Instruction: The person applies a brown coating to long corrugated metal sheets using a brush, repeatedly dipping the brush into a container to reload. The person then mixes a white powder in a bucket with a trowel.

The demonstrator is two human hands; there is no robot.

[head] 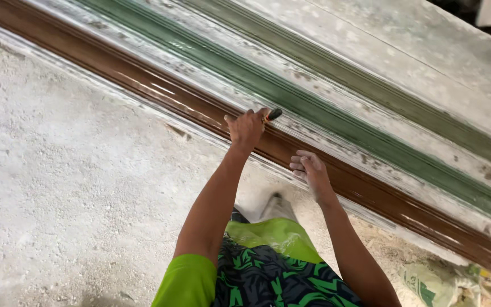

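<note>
A long glossy brown moulding strip (160, 91) runs diagonally from the top left to the lower right. My left hand (245, 128) is closed around a small tool with a dark tip (274, 114), held against the top edge of the brown strip. A little to its right, my right hand (312, 169) rests with curled fingers on the lower edge of the same strip, holding nothing that I can see.
Two green moulding strips (291, 96) lie parallel behind the brown one, crusted with white plaster. The floor (75, 170) is dusty white. My foot (277, 207) stands just below the strip. A crumpled printed sack (433, 284) lies at the lower right.
</note>
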